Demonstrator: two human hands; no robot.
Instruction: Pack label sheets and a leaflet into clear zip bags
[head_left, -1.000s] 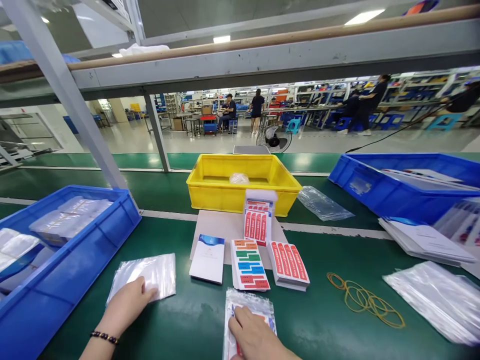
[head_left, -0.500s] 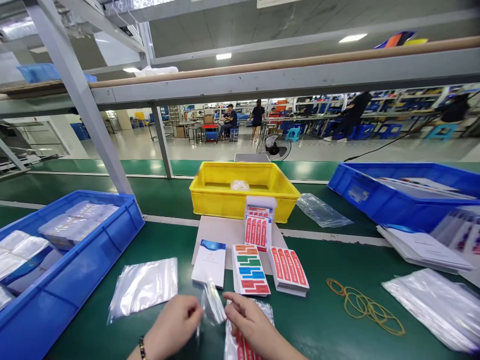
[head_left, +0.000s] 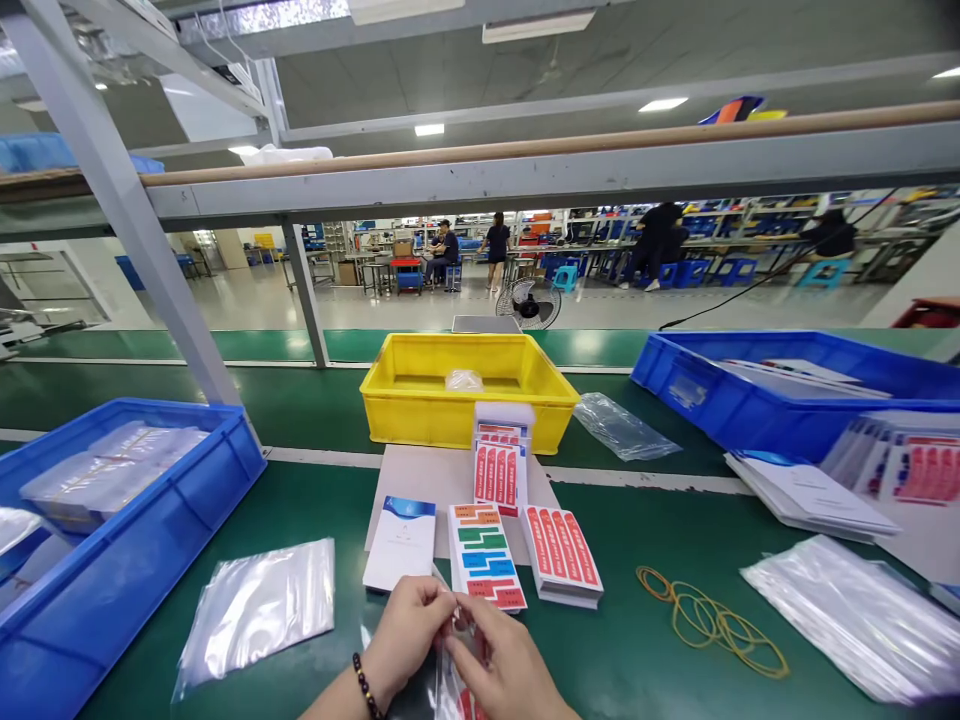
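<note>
My left hand, with a beaded bracelet at the wrist, and my right hand meet at the front middle of the table. Both have their fingers closed on a clear plastic bag. Red printed labels show through plastic under my right hand; how many layers lie there is hidden. Just beyond the hands are a white booklet with a blue top, a stack of cards with coloured blocks and a stack of red-striped label cards. Flat clear bags lie left of my hands.
A yellow bin stands behind the stacks. Blue bins stand at left and right. Rubber bands, more clear bags and white booklets lie on the right. A metal post rises at left.
My hands have come together, the left moving right to meet the right at the bag's edge. The bag held up between them is now lower and mostly covered. The view has shifted slightly.
</note>
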